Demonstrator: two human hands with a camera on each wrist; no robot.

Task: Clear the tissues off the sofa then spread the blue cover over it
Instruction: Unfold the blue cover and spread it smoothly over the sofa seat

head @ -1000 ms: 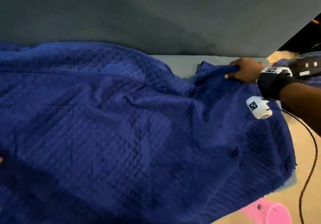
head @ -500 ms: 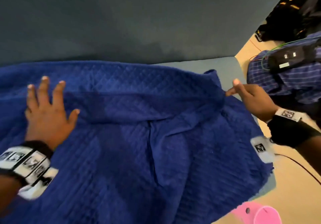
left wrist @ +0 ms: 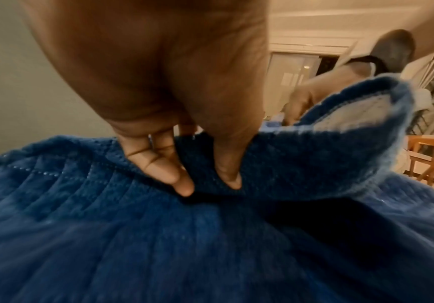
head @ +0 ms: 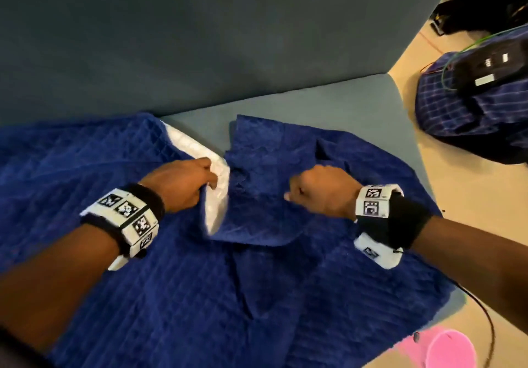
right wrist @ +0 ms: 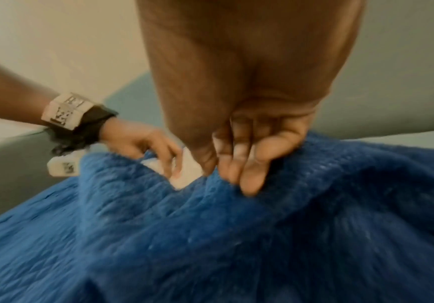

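A quilted blue cover [head: 177, 296] lies rumpled over the grey-blue sofa seat [head: 343, 105]. One edge is folded back and shows its white underside [head: 197, 150]. My left hand [head: 185, 185] pinches that folded edge at mid-seat; the left wrist view shows thumb and fingers [left wrist: 182, 184] nipping a fold of cover [left wrist: 301, 164]. A little to the right, my right hand [head: 314, 190] is fisted on a bunch of the cover, and its fingers [right wrist: 249, 176] curl into the blue fabric [right wrist: 288, 235]. No tissues are in view.
The dark sofa backrest [head: 200, 39] rises behind the seat. A blue plaid bag with a black device [head: 480, 102] sits on the floor at right. A pink bin [head: 448, 350] stands at the sofa's front right corner, beside a black cable [head: 485, 319].
My left hand went from lying flat on the cover at left to pinching its folded edge mid-seat. My right hand left the far right corner and grabbed the cover nearer the middle.
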